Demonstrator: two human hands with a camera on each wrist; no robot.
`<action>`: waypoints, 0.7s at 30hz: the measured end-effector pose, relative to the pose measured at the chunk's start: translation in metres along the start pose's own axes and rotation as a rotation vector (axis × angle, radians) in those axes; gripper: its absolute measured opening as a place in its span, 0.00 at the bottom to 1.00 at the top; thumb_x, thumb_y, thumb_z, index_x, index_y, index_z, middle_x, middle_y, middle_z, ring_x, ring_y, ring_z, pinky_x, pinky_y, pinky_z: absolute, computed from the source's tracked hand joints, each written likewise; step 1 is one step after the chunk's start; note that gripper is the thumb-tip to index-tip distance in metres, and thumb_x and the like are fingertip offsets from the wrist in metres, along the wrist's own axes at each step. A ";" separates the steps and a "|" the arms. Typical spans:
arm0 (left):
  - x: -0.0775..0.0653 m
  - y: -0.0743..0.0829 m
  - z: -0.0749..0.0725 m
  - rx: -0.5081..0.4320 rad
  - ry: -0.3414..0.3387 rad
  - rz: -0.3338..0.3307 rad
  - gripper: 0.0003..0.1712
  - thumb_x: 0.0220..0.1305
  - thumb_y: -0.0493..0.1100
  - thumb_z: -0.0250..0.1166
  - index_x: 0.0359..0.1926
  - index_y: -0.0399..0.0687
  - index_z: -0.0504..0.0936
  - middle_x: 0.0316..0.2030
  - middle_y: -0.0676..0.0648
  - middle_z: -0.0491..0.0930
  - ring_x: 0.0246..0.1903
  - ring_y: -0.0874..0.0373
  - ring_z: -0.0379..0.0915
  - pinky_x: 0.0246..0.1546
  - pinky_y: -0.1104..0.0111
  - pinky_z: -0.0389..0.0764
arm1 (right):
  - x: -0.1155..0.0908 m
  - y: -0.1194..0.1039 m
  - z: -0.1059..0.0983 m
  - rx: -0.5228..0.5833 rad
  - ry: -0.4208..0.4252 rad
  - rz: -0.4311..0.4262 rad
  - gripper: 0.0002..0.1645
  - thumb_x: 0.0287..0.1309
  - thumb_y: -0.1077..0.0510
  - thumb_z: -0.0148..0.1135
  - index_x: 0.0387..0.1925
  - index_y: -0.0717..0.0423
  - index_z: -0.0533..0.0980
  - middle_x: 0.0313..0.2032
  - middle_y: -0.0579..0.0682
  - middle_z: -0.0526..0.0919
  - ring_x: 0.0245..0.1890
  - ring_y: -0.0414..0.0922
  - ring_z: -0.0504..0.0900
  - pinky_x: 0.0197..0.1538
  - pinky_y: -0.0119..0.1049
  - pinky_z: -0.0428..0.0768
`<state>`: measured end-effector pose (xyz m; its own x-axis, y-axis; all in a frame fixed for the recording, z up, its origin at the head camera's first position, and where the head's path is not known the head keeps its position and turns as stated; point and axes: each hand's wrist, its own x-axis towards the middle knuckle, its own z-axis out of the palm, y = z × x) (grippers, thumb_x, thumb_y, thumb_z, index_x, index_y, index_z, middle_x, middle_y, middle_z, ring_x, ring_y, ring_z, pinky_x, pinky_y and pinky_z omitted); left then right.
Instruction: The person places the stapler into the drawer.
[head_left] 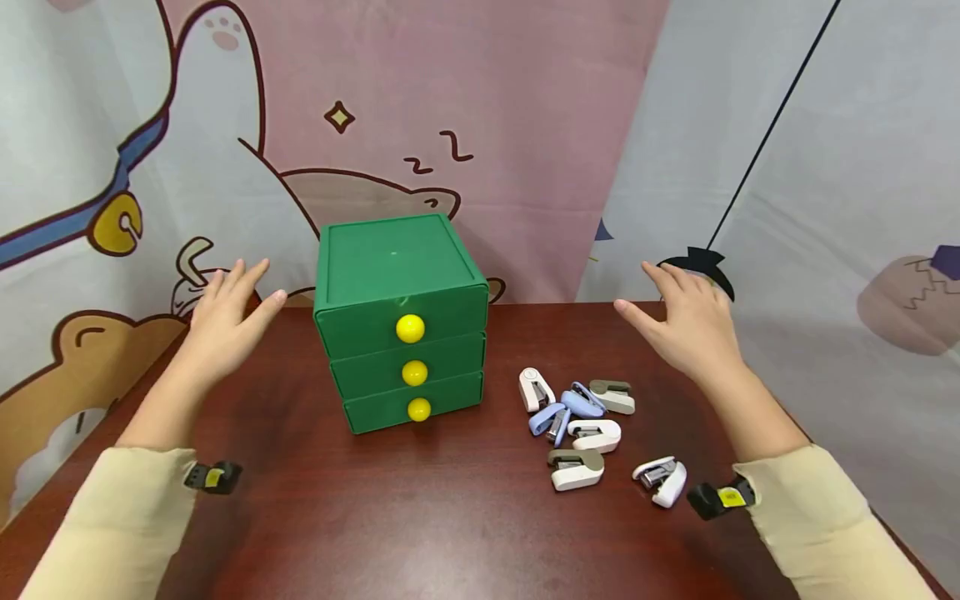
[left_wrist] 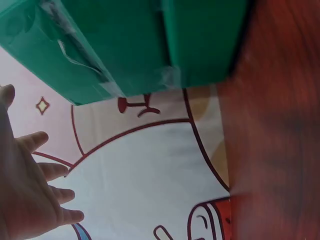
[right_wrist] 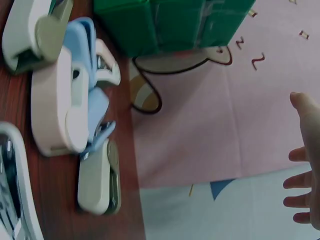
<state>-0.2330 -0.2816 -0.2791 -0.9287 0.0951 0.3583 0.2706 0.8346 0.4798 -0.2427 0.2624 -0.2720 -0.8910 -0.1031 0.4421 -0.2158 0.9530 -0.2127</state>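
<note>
My left hand is raised above the table to the left of a green drawer box, fingers spread and holding nothing. On the other side, my right hand hovers with straight fingers, also holding nothing, beyond a group of small staplers. The box has three stacked drawers, all pushed in, each with a round yellow knob. Among the staplers are white ones, light blue ones and white ones with grey-brown tops. One white stapler lies apart, nearest the right wrist.
The dark red-brown table carries the box and staplers. A cartoon-printed curtain hangs behind its far edge and along both sides. Each wrist wears a black strap with a small camera.
</note>
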 end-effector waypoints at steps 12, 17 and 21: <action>-0.004 0.025 0.004 -0.278 0.153 0.063 0.33 0.73 0.53 0.49 0.74 0.53 0.55 0.73 0.43 0.46 0.72 0.48 0.33 0.65 0.42 0.36 | -0.013 -0.041 -0.003 0.234 0.206 -0.094 0.37 0.60 0.39 0.60 0.64 0.57 0.70 0.60 0.59 0.72 0.62 0.60 0.65 0.62 0.62 0.54; -0.004 0.031 0.008 -0.367 0.181 0.065 0.32 0.73 0.51 0.49 0.74 0.54 0.57 0.73 0.45 0.49 0.71 0.48 0.41 0.65 0.44 0.44 | -0.017 -0.059 0.002 0.318 0.295 -0.164 0.33 0.57 0.44 0.65 0.60 0.57 0.74 0.56 0.57 0.76 0.59 0.58 0.69 0.60 0.57 0.59; -0.003 0.033 0.011 -0.441 0.165 0.072 0.31 0.73 0.50 0.49 0.74 0.51 0.57 0.72 0.43 0.53 0.70 0.44 0.45 0.64 0.44 0.48 | -0.022 -0.076 0.006 0.391 0.331 -0.197 0.31 0.55 0.45 0.67 0.58 0.56 0.76 0.54 0.56 0.78 0.57 0.56 0.70 0.58 0.55 0.62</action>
<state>-0.2243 -0.2482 -0.2727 -0.8607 0.0271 0.5084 0.4477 0.5159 0.7303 -0.2093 0.1903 -0.2706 -0.6590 -0.1135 0.7435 -0.5543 0.7414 -0.3782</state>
